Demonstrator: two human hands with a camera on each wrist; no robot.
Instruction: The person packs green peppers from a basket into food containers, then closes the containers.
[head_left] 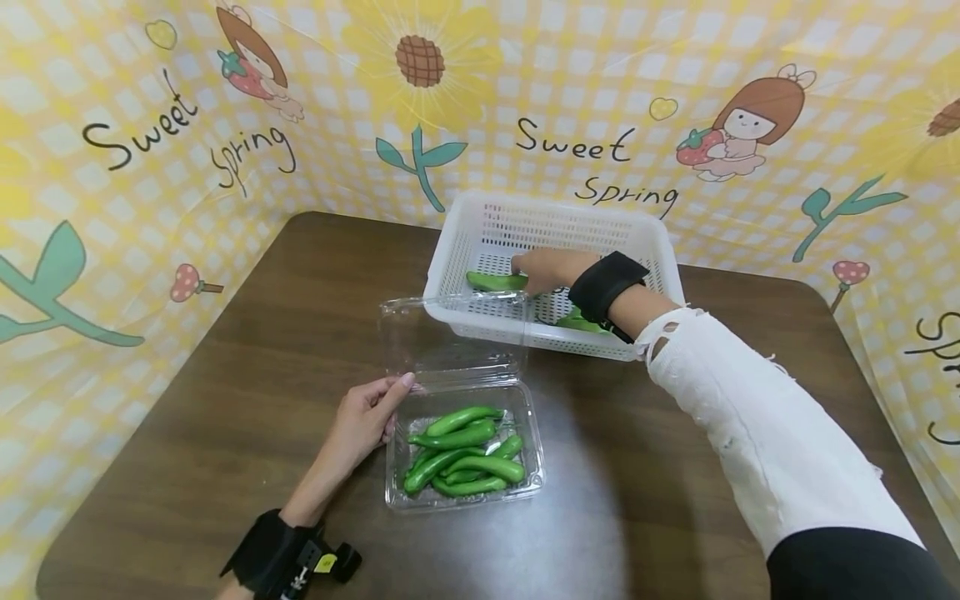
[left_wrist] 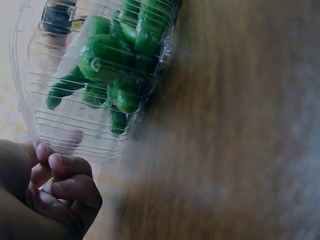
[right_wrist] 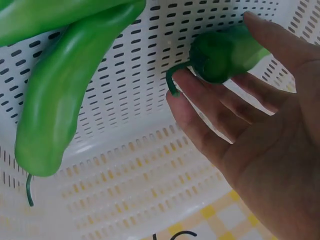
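My left hand [head_left: 366,413] pinches the left edge of a clear plastic clamshell box [head_left: 536,442] near its hinge, thumb on top. Its lid [head_left: 450,346] stands open and overlaps the basket's front. Several green peppers [head_left: 480,465] lie heaped in the box. My right hand [head_left: 557,268] is inside a white plastic basket [head_left: 660,250], holding a green pepper [head_left: 495,282] between thumb and fingers. In the right wrist view the fingertips [right_wrist: 181,102] reach that pepper's curved stem. Two more green peppers [right_wrist: 55,105] rest in the basket, partly hidden by the right wrist in the head view.
Both containers stand on a brown wooden table [head_left: 300,292], the basket behind the clear box. A yellow checked cloth [head_left: 480,75] with printed flowers and lettering hangs around the table. Black straps with cameras are on both wrists [head_left: 607,287].
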